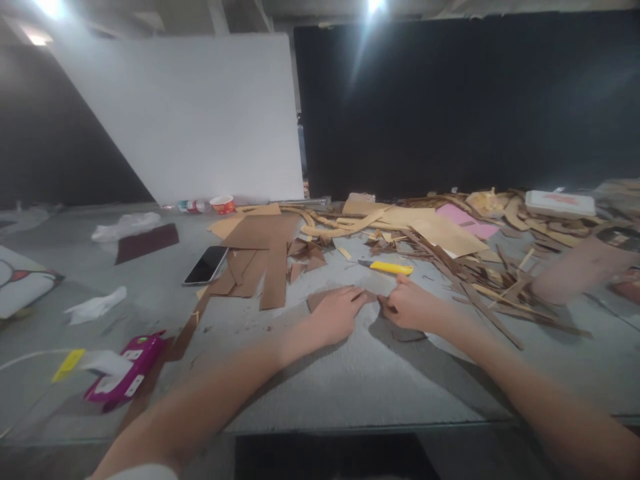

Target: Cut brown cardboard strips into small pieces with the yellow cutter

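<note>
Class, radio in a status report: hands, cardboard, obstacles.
Left hand flat on small cardboard piece. Right hand pinching its right edge. Yellow utility knife just beyond; scrap strips crowd right.

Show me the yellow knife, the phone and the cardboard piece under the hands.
yellow knife (391,268): head view, middle of its yellow handle.
phone (206,265): head view, centre of its dark screen.
cardboard piece (320,298): head view, bare left end beside the left hand.

Brown cardboard scraps (265,257) litter the grey table (350,380), with a yellow knife (389,267), black phone (206,265) and magenta case (127,373) lower left.
</note>
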The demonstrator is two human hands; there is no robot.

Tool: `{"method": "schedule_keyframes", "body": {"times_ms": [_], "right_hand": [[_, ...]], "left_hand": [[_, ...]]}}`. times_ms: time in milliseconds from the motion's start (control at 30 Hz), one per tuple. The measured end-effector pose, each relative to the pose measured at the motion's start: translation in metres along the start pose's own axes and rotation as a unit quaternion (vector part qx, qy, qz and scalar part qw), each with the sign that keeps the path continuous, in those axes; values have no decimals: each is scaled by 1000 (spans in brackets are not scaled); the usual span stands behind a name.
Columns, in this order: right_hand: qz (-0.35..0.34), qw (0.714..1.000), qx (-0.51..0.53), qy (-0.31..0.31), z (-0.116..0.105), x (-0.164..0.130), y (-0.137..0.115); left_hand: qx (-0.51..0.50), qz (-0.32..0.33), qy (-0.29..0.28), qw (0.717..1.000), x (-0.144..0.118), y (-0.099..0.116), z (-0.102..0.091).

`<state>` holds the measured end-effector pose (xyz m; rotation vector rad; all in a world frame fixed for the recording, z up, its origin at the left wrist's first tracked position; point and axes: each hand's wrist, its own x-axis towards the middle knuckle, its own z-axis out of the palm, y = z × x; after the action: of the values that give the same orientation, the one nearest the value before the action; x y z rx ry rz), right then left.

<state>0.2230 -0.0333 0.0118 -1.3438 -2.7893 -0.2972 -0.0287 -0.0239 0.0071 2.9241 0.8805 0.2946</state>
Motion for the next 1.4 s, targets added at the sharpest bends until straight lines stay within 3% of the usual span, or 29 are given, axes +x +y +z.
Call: {"method": "schedule_keyframes", "body": {"times_ms": [333, 567, 767, 967, 1200, 1400], "right_hand": [[-21, 1000, 13, 6, -8, -3, 8], [-12, 995, 73, 62, 4, -4, 17], [46, 990, 95, 97, 18, 3, 14], [54, 991, 89, 87, 19, 6, 11], [57, 993, 72, 70, 17, 2, 11], [71, 990, 101, 71, 25, 4, 15]], "left_hand": [[27, 1, 9, 1000, 0, 1, 2], [39, 27, 34, 998, -1, 2, -2], [-18, 2, 90, 996, 2, -4, -1], [-2, -68, 98, 993, 3, -10, 0], [-31, -40, 65, 997, 3, -15, 8], [-33, 44, 50, 997, 1, -7, 9]]}}
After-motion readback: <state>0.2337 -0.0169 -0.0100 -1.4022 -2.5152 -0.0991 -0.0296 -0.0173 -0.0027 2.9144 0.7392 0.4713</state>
